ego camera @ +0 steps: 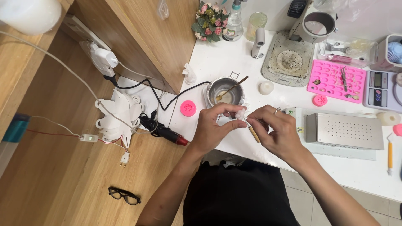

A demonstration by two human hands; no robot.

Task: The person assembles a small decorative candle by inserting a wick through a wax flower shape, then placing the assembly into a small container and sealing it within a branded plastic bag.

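Head view: metal pot (225,91), pink mould (188,108) sit just beyond both hands (243,125).

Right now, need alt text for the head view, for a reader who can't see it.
Seen from above, a person's left hand pinches a small white piece while the right hand works it with a thin wooden-handled tool, over a white table. Behind sit a small metal pot, a pink mould tray and a scale.

White worktop (234,58), wooden desk (50,184), grey tiled floor (301,196).
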